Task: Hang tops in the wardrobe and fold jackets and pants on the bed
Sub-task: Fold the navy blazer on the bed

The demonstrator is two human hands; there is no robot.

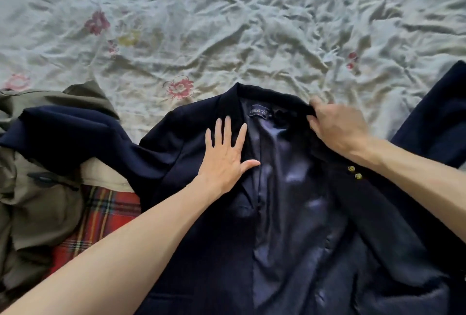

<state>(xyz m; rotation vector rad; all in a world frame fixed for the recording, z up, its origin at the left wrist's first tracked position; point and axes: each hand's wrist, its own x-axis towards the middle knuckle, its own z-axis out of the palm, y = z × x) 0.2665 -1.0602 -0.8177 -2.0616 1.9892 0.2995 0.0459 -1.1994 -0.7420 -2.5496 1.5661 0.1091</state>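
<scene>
A navy blazer [206,226] lies face up on the bed, front open, its shiny blue lining [282,188] and neck label showing. One sleeve stretches left over other clothes; the other, with two gold buttons [354,172], lies folded across the right front. My left hand [225,156] presses flat on the left lapel with straight, spread fingers. My right hand [338,128] grips the right side of the collar at the shoulder.
An olive-green jacket [37,188] with red tartan lining [100,216] lies crumpled at the left under the blazer sleeve. Another dark navy garment [438,123] lies at the right edge. The wrinkled pale floral bedsheet [227,25] fills the far half.
</scene>
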